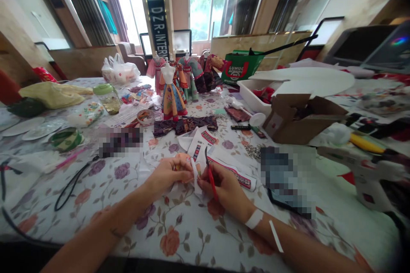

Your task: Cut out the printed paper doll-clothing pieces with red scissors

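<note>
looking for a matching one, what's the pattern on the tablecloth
The tablecloth is whitish with orange-red and purple flowers and leafy stems; head view.

Inside the cardboard box (283,124) the dark contents (304,111) are unclear, pixelation hides most of the dark-edged device (288,181) in front of it and an item (120,142) well to its left, and the picture's edge crops the dark panel (361,48) behind it.

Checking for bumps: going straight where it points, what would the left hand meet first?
Past the small cloth at its fingertips, the left hand would likely meet the right hand first, though their depth is hard to judge.
</note>
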The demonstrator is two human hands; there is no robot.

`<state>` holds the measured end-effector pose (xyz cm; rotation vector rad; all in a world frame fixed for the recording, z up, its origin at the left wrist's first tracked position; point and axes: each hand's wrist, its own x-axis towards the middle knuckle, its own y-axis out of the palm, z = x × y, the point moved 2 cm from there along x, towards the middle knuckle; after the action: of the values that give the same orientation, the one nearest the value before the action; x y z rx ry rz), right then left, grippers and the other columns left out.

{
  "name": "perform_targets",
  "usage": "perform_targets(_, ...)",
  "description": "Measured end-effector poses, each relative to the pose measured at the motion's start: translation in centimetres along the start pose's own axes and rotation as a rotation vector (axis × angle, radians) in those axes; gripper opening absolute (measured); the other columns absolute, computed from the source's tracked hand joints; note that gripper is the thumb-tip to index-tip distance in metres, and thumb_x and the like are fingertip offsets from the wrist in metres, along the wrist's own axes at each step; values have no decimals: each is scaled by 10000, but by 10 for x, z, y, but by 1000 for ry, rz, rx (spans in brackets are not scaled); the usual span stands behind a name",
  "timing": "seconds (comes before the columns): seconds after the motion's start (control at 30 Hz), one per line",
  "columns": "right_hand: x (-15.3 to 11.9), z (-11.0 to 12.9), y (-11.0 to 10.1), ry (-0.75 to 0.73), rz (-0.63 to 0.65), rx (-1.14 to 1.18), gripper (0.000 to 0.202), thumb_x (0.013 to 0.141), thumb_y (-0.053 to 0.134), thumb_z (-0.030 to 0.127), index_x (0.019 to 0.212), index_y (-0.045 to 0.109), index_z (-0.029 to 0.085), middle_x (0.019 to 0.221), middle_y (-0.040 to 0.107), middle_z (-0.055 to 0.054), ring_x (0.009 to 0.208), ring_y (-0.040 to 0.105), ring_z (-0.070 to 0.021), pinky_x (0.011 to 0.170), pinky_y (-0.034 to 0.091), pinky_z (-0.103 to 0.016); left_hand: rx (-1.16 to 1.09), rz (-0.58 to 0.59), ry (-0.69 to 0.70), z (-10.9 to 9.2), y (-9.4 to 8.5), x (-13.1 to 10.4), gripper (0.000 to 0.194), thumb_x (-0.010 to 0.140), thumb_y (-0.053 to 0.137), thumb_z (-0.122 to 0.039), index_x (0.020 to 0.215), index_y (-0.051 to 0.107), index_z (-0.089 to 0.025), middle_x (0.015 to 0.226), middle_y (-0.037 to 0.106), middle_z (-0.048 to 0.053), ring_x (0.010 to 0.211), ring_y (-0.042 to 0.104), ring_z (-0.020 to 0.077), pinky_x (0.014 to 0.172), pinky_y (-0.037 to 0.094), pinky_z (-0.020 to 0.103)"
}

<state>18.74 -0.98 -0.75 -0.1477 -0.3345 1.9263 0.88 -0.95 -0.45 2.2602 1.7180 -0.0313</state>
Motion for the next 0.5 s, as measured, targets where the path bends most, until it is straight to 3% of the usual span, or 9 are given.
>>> perform_targets(0.07,0,0,0,9,0,13,178,733,633,282,712,489,179,617,510,31,543,449,-109,480,371,-220,-17,-33,60,2,2,1,207,606,785,-203,750,659,-122,595,587,-5,538,493,81,546,358,211)
perform_targets(0.17,0,-1,0,7,-14,13,190,736,637,290,708,485,180,623,529,23,558,463,-114,489,380,-222,-22,-72,36,4,4,0,245,616,783,-225,816,687,-121,600,574,-6,546,485,83,548,338,216)
perform_targets(0.37,0,0,1,38,-23,42,213,736,648,310,708,474,190,618,531,28,537,480,-113,484,389,-227,-150,65,-21,0,9,-5,186,661,737,-215,804,739,-96,580,551,10,565,473,89,564,342,225)
perform_targets(0.5,-2,8,0,56,-37,91,260,709,680,358,692,477,197,593,514,34,514,474,-111,452,382,-225,-36,15,23,-14,7,-7,223,660,738,-209,860,749,-112,633,618,23,582,505,92,589,385,221)
